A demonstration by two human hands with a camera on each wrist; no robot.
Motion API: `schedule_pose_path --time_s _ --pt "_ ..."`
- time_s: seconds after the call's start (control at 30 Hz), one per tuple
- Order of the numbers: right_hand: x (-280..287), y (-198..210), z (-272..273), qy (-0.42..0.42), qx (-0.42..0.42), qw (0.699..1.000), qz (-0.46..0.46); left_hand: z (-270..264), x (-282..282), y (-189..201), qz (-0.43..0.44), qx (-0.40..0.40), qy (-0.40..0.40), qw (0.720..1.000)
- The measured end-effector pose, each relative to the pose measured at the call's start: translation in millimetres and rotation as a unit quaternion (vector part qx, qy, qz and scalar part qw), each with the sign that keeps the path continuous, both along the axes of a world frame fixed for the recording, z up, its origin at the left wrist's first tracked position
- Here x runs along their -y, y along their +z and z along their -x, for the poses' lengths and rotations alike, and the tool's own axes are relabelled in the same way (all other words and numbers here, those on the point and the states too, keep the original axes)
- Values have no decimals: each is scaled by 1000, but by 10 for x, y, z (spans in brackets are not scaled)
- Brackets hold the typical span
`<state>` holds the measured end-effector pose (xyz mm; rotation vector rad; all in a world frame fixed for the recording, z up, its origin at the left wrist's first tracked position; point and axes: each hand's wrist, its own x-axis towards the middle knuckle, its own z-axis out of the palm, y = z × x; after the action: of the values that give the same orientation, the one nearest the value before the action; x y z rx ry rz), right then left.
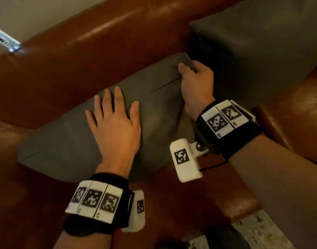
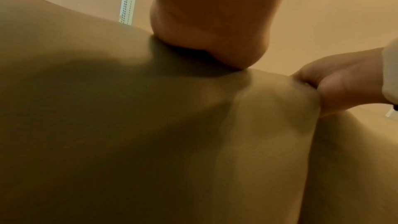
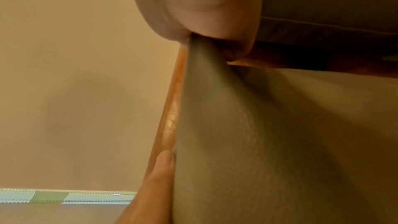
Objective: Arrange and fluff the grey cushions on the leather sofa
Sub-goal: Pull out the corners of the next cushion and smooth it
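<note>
**Right hand pinches the cushion's corner, left hand flat on its face**

The right hand (image 1: pixel 196 81) is clamped on the far right corner of the grey cushion (image 1: pixel 68 141); the left hand (image 1: pixel 114 121) lies on its middle, fingers spread and straight. The cushion leans on the sofa (image 1: pixel 82 56), its long axis running from low left up to that corner. A second cushion (image 1: pixel 261 51) stands just beyond it. The right fingertips and the cushion's back are hidden.

My right hand (image 1: pixel 196 83) is boxed in: the second grey cushion (image 1: pixel 261 56) stands just beside it. Behind, the sofa backrest (image 1: pixel 100 44) blocks; the seat (image 1: pixel 199 198) before me lies open.
</note>
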<state>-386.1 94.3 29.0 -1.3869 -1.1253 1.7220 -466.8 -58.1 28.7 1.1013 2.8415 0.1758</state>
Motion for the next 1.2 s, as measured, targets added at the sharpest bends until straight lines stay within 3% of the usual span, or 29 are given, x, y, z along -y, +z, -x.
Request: schedule_pose_path --time_s 0.1,0.2,0.37,0.53,0.67,0.73,0.8,0.87,0.93,1.0,1.1,1.2 --pt "-21 -10 29 -37 15 998 -40 65 20 -39 -11 -8 -11 1000" --pt "-62 -26 58 -3 53 997 -49 128 64 -61 -19 -5 -9 1000" --pt "-129 -17 91 -44 69 994 -73 206 208 -46 -23 -20 -71 997" --pt "-154 -83 40 89 132 972 -173 336 365 -56 -21 -12 -75 997" --pt "-252 57 -6 105 217 945 -220 390 363 -55 -24 -11 -96 995" --pt "-177 153 -48 83 283 902 -316 412 369 -53 -29 -5 -97 995" --pt "108 311 1 99 286 819 -487 422 375 -37 -46 14 -103 994" --pt "434 365 199 249 231 745 -574 400 348 -15 -78 35 -115 990" --pt "689 292 466 428 247 698 -518 411 349 -18 -101 34 -111 988" --pt "702 112 623 487 331 669 -454 467 399 -71 -76 7 -77 994" --pt "547 -109 627 453 421 641 -454 640 601 -170 -35 -21 -19 999" --pt "456 -139 537 428 446 636 -462 806 836 -218 -34 -25 -14 999"
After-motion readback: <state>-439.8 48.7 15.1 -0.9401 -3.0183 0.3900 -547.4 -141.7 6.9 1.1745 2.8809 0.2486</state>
